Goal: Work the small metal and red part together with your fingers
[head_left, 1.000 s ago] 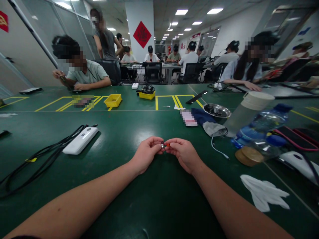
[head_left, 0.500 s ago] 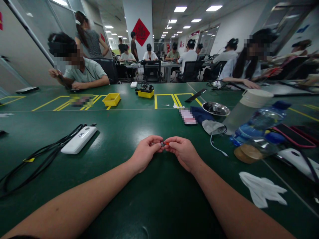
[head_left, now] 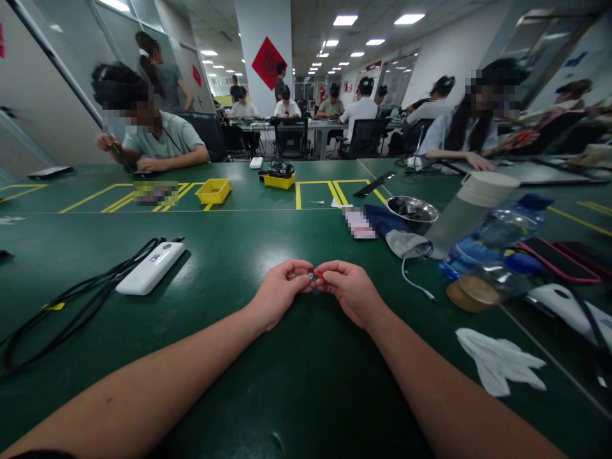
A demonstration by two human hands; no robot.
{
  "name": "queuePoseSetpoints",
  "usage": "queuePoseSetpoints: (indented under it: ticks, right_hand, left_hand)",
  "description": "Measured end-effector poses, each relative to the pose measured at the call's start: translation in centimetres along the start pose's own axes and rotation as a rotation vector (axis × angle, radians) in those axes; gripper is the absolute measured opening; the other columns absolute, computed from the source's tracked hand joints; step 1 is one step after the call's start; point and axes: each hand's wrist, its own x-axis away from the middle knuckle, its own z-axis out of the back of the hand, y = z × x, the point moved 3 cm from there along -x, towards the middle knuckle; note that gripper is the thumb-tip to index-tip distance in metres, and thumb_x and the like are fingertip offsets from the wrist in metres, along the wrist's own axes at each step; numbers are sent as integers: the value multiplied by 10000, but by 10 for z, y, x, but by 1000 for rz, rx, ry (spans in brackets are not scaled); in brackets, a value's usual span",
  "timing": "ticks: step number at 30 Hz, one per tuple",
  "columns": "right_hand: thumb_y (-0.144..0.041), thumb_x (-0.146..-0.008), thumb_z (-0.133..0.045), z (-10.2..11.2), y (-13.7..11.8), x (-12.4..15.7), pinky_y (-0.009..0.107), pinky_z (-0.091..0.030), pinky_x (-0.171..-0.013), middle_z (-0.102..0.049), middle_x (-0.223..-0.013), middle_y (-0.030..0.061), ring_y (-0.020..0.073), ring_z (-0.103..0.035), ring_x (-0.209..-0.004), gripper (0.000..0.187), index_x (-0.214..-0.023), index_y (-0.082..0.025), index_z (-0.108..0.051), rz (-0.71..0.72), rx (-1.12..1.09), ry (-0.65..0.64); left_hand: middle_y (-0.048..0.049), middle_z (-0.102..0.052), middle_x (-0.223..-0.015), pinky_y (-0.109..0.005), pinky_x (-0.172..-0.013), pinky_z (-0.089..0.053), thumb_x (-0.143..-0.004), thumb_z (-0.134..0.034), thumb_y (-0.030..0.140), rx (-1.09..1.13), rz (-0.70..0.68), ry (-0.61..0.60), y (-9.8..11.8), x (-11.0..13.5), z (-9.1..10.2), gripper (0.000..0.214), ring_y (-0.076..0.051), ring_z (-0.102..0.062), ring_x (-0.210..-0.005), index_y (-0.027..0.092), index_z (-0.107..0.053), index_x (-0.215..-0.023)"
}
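Hands: left hand (head_left: pixel 282 287) and right hand (head_left: pixel 348 287) meet at the fingertips, each drawn into a pinch barely wider than what it grips.
Pieces: small silvery, metal-looking piece (head_left: pixel 311 275) in the left pinch; small orange-red piece (head_left: pixel 320 274) in the right, at its three o'clock; whether the two join, I cannot tell.
Fingerwork: probably best with light pressure, both pieces in line and low, lest one spring away.
Bench: glossy dark green top (head_left: pixel 306 376) with yellow tape lines (head_left: pixel 299 196); from the hands, white oblong power bank (head_left: pixel 152 268) at nine o'clock, round steel bowl (head_left: pixel 414 219) near two, crumpled white cloth (head_left: pixel 500 360) at four.
Room: long office, seated people (head_left: pixel 288 108) towards twelve o'clock, red diamond-shaped poster (head_left: pixel 266 62) near eleven.
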Motion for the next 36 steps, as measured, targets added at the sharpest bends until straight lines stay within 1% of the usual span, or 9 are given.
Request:
queuePoseSetpoints:
  ticks: [5,11,15,20,26,31,36]
  right_hand:
    - [-197,-661,-717,0,0,-1,339,-493,-686,-685,-761,54,157,-635,-671,114,-759,-150,-685,-4,-1,-1]
    - [-189,-666,-713,1,1,-2,332,-488,-683,-685,-770,50,156,-637,-673,113,-765,-148,-677,-1,-5,-13]
    - [-191,-662,-725,0,1,-1,325,-486,-680,-684,-763,46,151,-636,-667,123,-764,-147,-671,-1,-3,-19]
    - [-197,-672,-728,-1,2,1,321,-494,-688,-682,-728,33,156,-646,-677,140,-791,-152,-667,17,25,-45]
    - [-208,-673,-731,-2,2,1,346,-512,-744,-693,-734,39,153,-644,-682,132,-781,-155,-676,20,6,-55]
    - [-218,-672,-739,-3,1,1,355,-508,-748,-698,-745,49,163,-654,-695,144,-783,-154,-673,34,-6,-47]
    - [-207,-669,-739,1,2,0,343,-504,-723,-694,-756,45,164,-660,-689,146,-781,-156,-661,35,4,-21]
  left_hand:
    - [-76,-690,-905,-272,-783,-535,-786,-659,165,-15,3,16,0,0,1,246,-139,-678,-811,141,-643,-1031]
    - [-83,-699,-911,-264,-740,-543,-783,-666,165,-34,4,35,1,0,-1,253,-137,-675,-774,133,-639,-1032]
    - [-89,-702,-908,-259,-734,-544,-797,-659,177,-15,11,22,0,0,0,256,-139,-679,-772,129,-635,-1047]
    - [-94,-704,-926,-260,-768,-540,-819,-643,212,25,11,-10,-2,0,1,268,-147,-685,-813,138,-635,-1077]
    - [-80,-694,-880,-244,-699,-542,-773,-681,185,-14,20,15,-3,-2,3,238,-131,-674,-736,135,-640,-1003]
    - [-71,-687,-857,-232,-699,-554,-793,-644,153,77,41,44,-4,-3,4,248,-133,-686,-753,147,-608,-1038]
    - [-81,-688,-871,-222,-715,-558,-813,-610,132,71,53,47,-4,-3,3,213,-136,-695,-780,141,-603,-1025]
